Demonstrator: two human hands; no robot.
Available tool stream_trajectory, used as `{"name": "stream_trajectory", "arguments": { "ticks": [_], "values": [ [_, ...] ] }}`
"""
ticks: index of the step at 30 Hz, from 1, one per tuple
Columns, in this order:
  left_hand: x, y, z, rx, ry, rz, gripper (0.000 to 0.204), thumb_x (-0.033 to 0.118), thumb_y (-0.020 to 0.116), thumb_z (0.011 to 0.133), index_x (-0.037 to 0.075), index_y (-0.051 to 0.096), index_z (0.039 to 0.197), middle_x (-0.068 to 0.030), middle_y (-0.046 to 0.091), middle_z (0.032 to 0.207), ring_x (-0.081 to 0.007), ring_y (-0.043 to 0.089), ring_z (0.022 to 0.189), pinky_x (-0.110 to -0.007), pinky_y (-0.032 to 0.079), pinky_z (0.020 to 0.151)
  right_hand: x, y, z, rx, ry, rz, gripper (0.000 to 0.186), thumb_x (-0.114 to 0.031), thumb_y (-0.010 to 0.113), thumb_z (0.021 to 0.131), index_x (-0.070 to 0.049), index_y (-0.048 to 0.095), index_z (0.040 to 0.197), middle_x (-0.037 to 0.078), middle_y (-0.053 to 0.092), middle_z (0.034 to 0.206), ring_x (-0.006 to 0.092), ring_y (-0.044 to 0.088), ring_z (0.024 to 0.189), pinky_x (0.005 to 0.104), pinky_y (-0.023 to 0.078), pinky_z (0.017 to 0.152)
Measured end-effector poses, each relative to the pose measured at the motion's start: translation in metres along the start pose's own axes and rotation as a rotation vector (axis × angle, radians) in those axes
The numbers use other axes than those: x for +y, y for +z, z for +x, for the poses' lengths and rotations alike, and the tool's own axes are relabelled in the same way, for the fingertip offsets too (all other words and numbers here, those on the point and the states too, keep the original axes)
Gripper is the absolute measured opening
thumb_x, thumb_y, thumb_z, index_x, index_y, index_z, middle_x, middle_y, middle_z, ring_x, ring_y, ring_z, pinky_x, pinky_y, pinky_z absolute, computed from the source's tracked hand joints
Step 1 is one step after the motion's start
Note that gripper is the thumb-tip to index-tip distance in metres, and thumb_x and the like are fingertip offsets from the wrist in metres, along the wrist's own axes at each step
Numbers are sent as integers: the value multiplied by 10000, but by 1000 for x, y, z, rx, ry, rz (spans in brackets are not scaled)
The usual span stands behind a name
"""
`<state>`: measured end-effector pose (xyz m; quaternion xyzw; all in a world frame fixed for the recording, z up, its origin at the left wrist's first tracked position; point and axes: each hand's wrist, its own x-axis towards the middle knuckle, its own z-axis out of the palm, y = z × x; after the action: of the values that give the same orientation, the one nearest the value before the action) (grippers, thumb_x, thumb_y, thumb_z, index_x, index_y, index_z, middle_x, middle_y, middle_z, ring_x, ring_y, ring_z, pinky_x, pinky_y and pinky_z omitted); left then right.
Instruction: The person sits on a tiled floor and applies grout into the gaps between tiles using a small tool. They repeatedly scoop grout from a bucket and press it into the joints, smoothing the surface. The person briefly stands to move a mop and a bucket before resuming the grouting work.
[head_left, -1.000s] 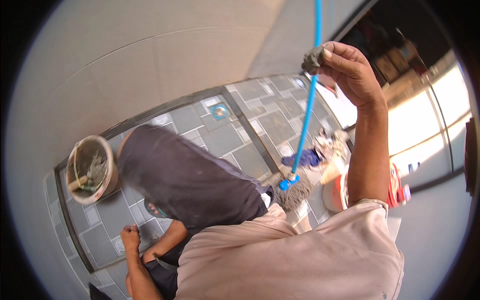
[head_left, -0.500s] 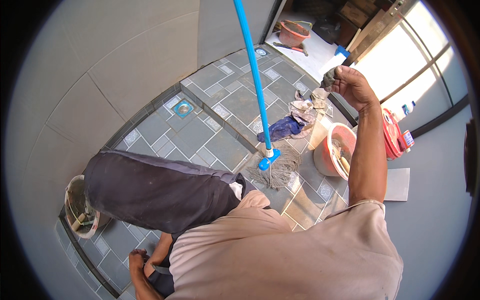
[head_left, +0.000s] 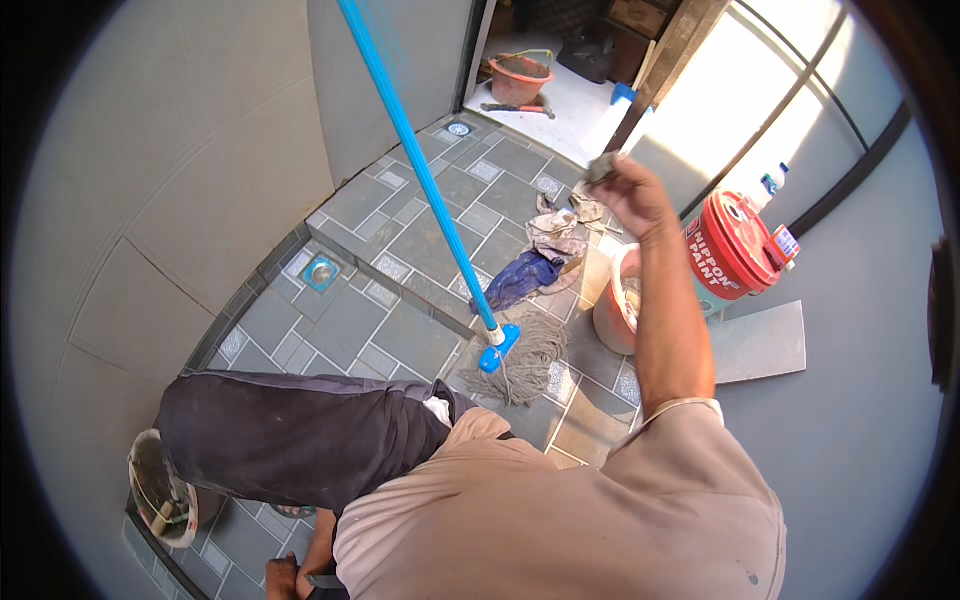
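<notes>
My right hand [head_left: 632, 195], slightly blurred, is raised at the end of my outstretched arm. Its fingers pinch a small dark grey lump [head_left: 602, 168]; whether this is cloth, sponge or mortar I cannot make out. Below that hand lie crumpled rags [head_left: 553, 235], pale ones with a dark blue one [head_left: 518, 280]. A pinkish bucket [head_left: 612, 318] stands partly hidden behind my right forearm. At the lower left my left hand [head_left: 283, 577] is low beside my bare leg, cut by the picture's edge. Its fingers look curled, and anything inside them is hidden.
A mop with a blue handle [head_left: 425, 180] and grey strings [head_left: 530, 360] stands on the grey tiles. A red-lidded paint pail [head_left: 728, 245] and a pale board [head_left: 762, 343] are by the right wall. Other buckets stand at the doorway [head_left: 520, 82] and left [head_left: 150, 480]. A floor drain [head_left: 321, 272] lies beside a low step.
My view has shifted, bringing the red-lidded pail and board more fully into sight. My right hand still pinches the grey lump. My left hand now shows less, at the lower edge.
</notes>
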<state>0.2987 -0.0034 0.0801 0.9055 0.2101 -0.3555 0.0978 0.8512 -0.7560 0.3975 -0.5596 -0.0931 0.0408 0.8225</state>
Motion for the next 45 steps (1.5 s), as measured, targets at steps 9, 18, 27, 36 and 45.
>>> {"name": "stream_trajectory", "arguments": {
  "ticks": [9,18,27,36,45],
  "values": [
    [-26,6,16,74,174,87,433,348,565,1051,-26,780,1011,-291,766,944,-479,758,959,-550,593,905,70,179,6,-456,-13,308,209,-213,706,1027,-4,716,1032,191,736,1039,366,722,1075,521,578,943],
    [52,-33,-30,36,-381,-390,593,484,589,1055,-78,779,1051,-343,734,1135,-499,687,1176,-528,548,1010,108,472,-9,-1002,247,397,226,-63,839,920,-5,711,1097,116,777,1005,230,766,900,379,628,846],
    [15,-102,-140,698,-601,-1056,604,508,647,1011,-86,754,990,-344,737,926,-476,734,940,-534,555,862,264,611,-137,-1295,649,-78,159,-114,754,1007,-15,704,1121,93,760,994,156,712,844,315,574,764],
    [-55,10,-156,680,-1257,-1345,503,380,676,1023,-94,721,1186,-259,774,1046,-321,773,799,-449,613,718,432,628,-256,-1550,896,-565,191,-140,657,1054,21,718,1137,72,766,1026,119,691,864,288,581,813],
    [-149,138,-144,499,-1429,-876,519,367,639,1008,-82,700,1263,-320,708,1297,-491,631,1277,-482,499,1118,487,628,-301,-1419,1135,-613,337,-85,610,1038,103,652,1315,142,743,1171,196,706,997,316,575,899]
  ]
}}
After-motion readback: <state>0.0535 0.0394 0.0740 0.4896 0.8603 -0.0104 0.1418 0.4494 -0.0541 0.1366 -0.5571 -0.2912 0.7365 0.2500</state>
